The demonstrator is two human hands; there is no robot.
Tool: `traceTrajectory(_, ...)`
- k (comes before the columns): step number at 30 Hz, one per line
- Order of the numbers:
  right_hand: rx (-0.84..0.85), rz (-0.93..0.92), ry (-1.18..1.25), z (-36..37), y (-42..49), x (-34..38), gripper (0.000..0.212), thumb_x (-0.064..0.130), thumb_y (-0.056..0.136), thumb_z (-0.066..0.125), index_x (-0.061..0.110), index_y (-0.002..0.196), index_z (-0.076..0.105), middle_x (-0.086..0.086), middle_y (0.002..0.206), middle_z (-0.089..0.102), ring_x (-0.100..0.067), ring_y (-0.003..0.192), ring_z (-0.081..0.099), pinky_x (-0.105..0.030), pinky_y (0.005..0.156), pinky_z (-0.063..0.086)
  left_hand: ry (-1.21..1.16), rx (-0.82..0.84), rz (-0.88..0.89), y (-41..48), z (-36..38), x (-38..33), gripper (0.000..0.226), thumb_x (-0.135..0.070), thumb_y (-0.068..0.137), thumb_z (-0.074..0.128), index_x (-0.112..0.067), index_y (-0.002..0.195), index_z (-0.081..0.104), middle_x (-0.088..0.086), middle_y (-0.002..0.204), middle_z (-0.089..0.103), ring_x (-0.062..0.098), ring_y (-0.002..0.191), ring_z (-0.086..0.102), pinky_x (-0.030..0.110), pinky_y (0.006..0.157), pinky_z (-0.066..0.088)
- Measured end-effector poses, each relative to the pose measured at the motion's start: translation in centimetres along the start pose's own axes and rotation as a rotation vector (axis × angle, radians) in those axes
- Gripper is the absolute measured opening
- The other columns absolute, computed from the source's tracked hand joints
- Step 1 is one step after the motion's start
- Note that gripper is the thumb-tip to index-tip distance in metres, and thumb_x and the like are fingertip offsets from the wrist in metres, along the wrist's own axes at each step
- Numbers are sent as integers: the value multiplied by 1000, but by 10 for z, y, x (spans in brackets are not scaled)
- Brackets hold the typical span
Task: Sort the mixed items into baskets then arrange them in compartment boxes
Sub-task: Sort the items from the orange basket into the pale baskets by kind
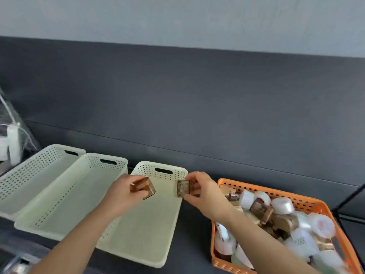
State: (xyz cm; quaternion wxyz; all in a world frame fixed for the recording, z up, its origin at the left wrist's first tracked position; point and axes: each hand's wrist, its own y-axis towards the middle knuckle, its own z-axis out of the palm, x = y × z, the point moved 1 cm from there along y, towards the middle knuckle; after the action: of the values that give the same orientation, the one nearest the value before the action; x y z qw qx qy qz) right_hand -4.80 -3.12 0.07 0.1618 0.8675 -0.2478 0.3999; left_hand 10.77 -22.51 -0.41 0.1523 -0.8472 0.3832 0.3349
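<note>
My left hand [122, 191] grips a small brown box [147, 188] over the far end of the rightmost cream basket [142, 234]. My right hand [203, 192] pinches a second brown box [183, 188] above that basket's right rim. To the right, an orange basket [290, 194] holds a mixed heap of white tape rolls [282, 205], brown boxes [260, 211] and bottles [224, 242]. Nothing lies in the cream basket below the hands.
Two more cream perforated baskets, the middle basket [65, 196] and the left basket [29, 175], stand side by side on the dark surface. White items [11, 143] sit at the far left edge. A dark grey wall panel rises behind everything.
</note>
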Motion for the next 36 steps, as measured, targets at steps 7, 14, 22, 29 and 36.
traceTrajectory(7,117,56,-490,58,53,13,45,35,85,63,20,127,56,3,127,57,-18,116,52,-30,100,42,369,237,281,56,-2,32,42,-42,76,73,-26,115,65,-9,107,62,13,104,54,29,87,43)
traceTrajectory(14,268,99,-822,74,64,9,43,45,87,54,14,116,62,-4,121,58,-23,123,42,-34,106,30,742,288,522,71,10,46,30,-43,93,51,-25,113,64,-8,114,61,17,115,45,30,94,31)
traceTrajectory(22,-106,152,-476,26,9,22,52,35,94,55,19,142,43,5,148,40,-12,138,33,-25,112,28,240,85,484,55,9,21,27,-29,93,57,-15,113,68,-6,119,63,18,113,56,31,95,44)
traceTrajectory(29,-354,421,-411,-64,-81,-18,45,34,91,59,24,135,51,8,135,54,-12,104,61,-18,85,46,-31,224,665,22,69,-94,27,-32,92,58,-25,116,66,-14,110,65,2,101,58,21,90,45)
traceTrajectory(36,-355,646,-491,-134,-111,-98,48,43,92,55,23,135,51,2,135,55,-16,110,60,-33,91,48,115,400,545,23,160,-164,46,-40,95,49,-25,138,45,-3,127,59,13,114,56,33,93,49)
